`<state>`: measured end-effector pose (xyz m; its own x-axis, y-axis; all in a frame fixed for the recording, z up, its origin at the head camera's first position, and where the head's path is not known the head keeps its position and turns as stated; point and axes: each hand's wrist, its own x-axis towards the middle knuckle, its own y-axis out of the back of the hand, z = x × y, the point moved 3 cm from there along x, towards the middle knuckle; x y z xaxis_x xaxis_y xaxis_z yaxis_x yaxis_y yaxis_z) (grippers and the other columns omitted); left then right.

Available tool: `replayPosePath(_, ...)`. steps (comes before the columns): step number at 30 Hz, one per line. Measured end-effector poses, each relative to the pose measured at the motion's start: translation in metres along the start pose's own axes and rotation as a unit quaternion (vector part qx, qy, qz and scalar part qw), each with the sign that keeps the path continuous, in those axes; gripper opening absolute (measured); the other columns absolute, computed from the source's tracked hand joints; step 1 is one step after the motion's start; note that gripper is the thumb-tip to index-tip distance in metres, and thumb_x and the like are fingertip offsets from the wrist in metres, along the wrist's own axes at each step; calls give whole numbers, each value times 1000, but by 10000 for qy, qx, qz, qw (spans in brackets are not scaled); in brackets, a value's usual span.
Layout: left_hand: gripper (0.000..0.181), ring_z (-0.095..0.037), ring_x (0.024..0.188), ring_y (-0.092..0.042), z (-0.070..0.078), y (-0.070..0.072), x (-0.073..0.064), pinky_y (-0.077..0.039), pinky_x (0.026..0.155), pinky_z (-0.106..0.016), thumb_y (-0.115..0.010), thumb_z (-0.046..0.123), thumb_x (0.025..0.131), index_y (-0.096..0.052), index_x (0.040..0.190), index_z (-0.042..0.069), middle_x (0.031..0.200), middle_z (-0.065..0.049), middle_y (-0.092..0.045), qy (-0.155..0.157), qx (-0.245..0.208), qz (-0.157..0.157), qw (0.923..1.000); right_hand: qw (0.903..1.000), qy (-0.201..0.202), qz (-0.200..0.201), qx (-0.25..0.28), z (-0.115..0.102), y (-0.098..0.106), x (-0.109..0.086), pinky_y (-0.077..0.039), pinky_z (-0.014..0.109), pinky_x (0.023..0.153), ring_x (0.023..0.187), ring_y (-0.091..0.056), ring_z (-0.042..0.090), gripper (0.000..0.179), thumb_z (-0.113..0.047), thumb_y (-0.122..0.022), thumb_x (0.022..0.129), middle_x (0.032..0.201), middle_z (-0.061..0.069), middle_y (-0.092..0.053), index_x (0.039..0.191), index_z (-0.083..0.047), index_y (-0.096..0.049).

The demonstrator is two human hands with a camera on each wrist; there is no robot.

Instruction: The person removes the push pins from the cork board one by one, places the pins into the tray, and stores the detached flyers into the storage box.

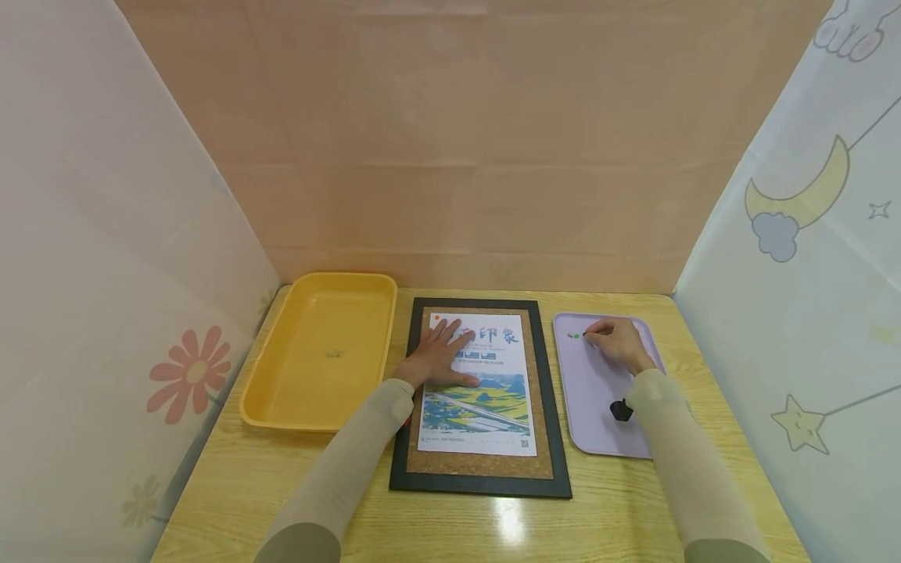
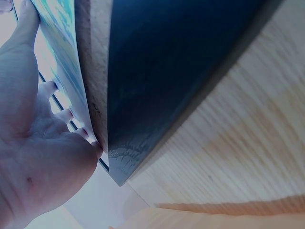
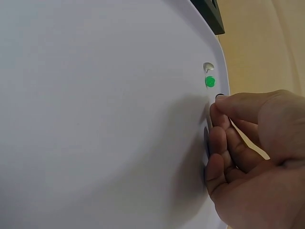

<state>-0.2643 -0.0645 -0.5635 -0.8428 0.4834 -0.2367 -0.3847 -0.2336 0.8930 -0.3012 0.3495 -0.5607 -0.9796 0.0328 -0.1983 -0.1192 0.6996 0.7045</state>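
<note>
In the head view my left hand (image 1: 439,361) rests with spread fingers on a printed poster (image 1: 479,422), which lies on a cork board (image 1: 486,465) with a black frame. An orange pushpin (image 1: 436,317) marks the poster's upper left corner. My right hand (image 1: 619,342) is over the far left part of a lilac tray (image 1: 591,430). Its thumb and finger pinch a small black pushpin (image 3: 219,96), mostly hidden by the fingertips. Beside those fingertips lie a green pushpin (image 3: 210,81) and a whitish one (image 3: 208,67) on the tray.
A yellow tray (image 1: 317,391) stands left of the board. Near my right wrist a black lump (image 1: 621,410) lies on the lilac tray. Something small and red (image 1: 407,421) shows at the frame's left edge. Upright patterned sheets (image 1: 788,313) enclose the wooden table.
</note>
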Motion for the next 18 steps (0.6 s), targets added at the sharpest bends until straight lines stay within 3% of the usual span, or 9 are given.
replayPosePath(18, 114, -39, 181, 1, -3, 0, 1, -2, 146, -66, -81, 73, 92, -27, 182, 27, 194, -9, -7, -34, -261, -58, 9996, 9995, -8, -141, -274, 0, -5, 5, -53, 28, 79, 96, -67, 25, 23, -17, -71, 110, 113, 19, -78, 121, 1, -79)
